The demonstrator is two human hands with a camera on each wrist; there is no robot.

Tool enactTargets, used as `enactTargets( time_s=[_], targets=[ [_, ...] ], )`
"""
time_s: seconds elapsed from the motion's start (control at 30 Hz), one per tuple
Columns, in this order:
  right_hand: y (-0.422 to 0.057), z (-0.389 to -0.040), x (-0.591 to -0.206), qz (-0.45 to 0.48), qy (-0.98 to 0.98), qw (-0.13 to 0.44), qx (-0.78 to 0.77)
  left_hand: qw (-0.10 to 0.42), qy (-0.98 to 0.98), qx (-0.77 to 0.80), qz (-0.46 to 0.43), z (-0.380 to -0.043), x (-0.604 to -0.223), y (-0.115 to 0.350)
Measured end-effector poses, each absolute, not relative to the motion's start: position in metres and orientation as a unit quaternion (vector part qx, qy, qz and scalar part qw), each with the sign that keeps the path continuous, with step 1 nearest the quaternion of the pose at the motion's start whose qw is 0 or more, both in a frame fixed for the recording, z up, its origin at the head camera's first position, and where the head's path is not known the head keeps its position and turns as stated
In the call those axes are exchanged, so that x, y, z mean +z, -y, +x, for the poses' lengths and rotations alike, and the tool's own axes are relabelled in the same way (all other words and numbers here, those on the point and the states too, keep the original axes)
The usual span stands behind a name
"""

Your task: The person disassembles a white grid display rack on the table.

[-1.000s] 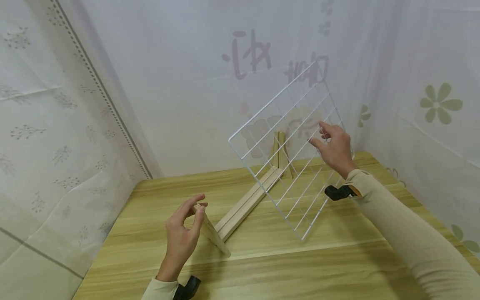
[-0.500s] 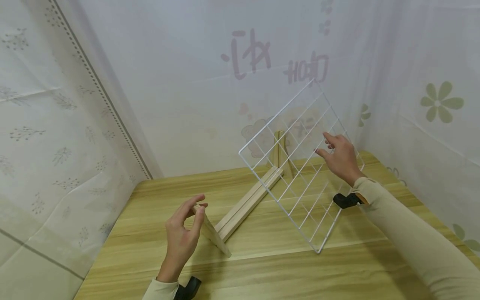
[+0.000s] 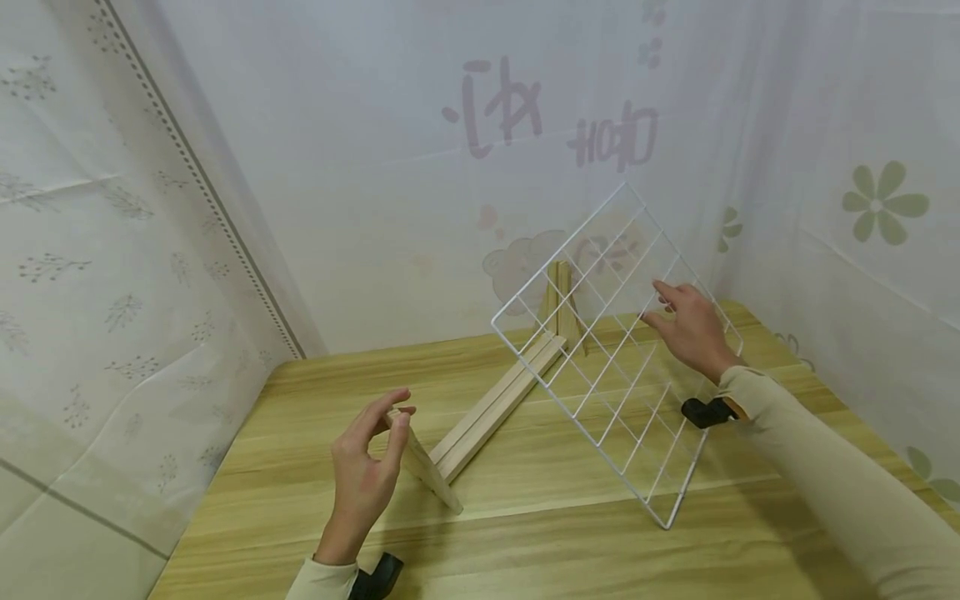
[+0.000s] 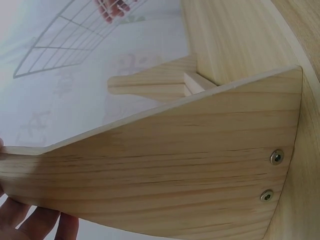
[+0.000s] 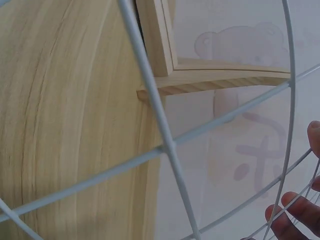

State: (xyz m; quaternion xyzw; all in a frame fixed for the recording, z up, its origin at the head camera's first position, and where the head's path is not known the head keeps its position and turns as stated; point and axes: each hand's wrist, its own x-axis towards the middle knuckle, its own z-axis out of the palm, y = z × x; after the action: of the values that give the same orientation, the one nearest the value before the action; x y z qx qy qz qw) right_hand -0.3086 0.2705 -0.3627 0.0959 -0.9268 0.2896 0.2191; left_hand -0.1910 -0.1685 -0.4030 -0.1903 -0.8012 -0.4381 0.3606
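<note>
One wooden stand (image 3: 498, 404) sits on one table (image 3: 300, 442), and I take every place from it. It has two end pieces, a near end piece (image 4: 150, 170) and a far end piece (image 4: 140, 86), with one long grooved bar between them. I count two bolts (image 4: 276, 157) in the near end piece's outer face.

Two bare hands reach me over the feeds. At the stand's near end, the left hand (image 3: 366, 471) has a narrow grip on the top of the near end piece; the left wrist view gives me three fingers curled along its edge. To the right of the stand, the right hand (image 3: 688, 327) pinches one white wire grid (image 3: 618, 358) with thumb and fingers, again a narrow grip.

That single grid is held up on a slant to the right of the stand, and from the head camera it overlaps the stand's far end. From the left wrist I see it apart from the stand. Whether its lowest corner meets the table I cannot tell.

Two black wrist pieces (image 3: 377, 575) show, one per arm. Behind the stand hangs pale printed cloth (image 3: 360, 183).
</note>
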Motion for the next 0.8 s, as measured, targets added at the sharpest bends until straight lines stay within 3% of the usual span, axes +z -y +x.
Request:
enactTargets(
  time_s=[0.8],
  targets=[
    [-0.296,-0.296,-0.378,0.15,0.953,0.164,0.207,0.343,0.807,-0.442,-0.19,-0.191,-0.406,0.17]
  ],
)
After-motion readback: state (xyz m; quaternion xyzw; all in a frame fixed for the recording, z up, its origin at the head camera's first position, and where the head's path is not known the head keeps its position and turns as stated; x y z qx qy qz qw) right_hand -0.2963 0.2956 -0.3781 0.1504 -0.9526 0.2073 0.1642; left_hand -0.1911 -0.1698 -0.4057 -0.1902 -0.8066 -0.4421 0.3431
